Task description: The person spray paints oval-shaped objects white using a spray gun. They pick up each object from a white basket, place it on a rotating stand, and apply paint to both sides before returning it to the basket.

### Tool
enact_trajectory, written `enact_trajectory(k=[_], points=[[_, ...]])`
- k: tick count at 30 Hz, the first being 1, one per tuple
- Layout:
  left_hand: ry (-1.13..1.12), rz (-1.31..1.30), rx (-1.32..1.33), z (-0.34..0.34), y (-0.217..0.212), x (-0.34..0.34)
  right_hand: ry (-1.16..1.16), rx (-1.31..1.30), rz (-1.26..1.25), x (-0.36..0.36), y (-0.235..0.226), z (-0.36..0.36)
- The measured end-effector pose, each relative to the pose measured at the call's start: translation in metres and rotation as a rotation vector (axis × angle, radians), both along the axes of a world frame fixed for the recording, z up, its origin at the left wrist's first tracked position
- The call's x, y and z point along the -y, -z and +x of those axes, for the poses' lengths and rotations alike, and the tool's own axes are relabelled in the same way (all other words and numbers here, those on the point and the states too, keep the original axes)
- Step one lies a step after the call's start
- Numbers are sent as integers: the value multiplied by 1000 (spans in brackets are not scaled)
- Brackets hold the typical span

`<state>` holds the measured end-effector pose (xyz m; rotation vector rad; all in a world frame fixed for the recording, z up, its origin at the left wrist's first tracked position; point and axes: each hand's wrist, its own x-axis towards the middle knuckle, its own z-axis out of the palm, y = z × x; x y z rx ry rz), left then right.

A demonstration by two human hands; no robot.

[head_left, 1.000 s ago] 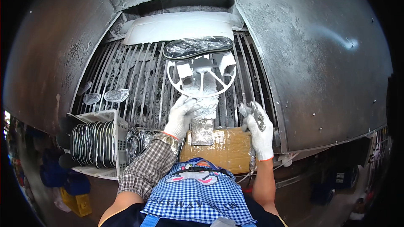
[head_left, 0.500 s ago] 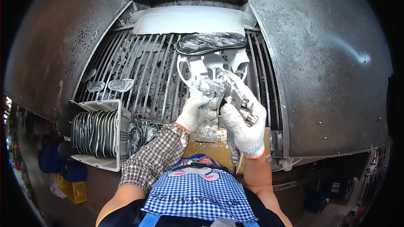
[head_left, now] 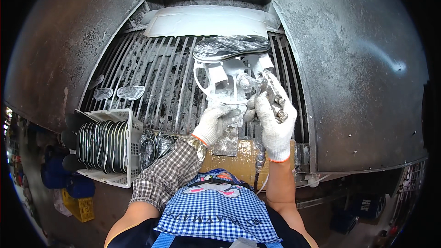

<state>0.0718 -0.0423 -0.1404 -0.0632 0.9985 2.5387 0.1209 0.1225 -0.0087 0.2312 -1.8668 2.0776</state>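
A glossy silver shoe sole (head_left: 231, 47) lies on top of a white, paint-crusted wheel-shaped stand (head_left: 223, 80) over a metal grate (head_left: 151, 87). My left hand (head_left: 216, 123), in a white glove, grips the stand's lower post. In its own white glove, my right hand (head_left: 275, 119) holds a metal spray gun (head_left: 272, 95) beside the stand, its nozzle pointing left at the stand just under the sole. A hose (head_left: 259, 163) hangs down from the gun.
A white plastic basket (head_left: 125, 149) packed with several dark soles stands at the left; more soles (head_left: 155, 144) lie beside it. Two pale soles (head_left: 121, 93) rest on the grate. Brown cardboard (head_left: 241, 163) lies at the front edge. Dusty booth walls (head_left: 358, 73) enclose both sides.
My right hand has come up from the right of the cardboard with the spray gun and now sits against the stand. My left hand stays on the stand's post.
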Motion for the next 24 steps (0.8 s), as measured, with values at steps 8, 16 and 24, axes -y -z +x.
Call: enact_trajectory(k=[8,16,24], points=[[10,91,14,-1,2,1,90,26,-24,-9,4,-1],[2,106,6,-4,12,0,153,-52,125,-8,6,4],[-8,116,79,-3,11,4,65,88,-93,-12,0,3]])
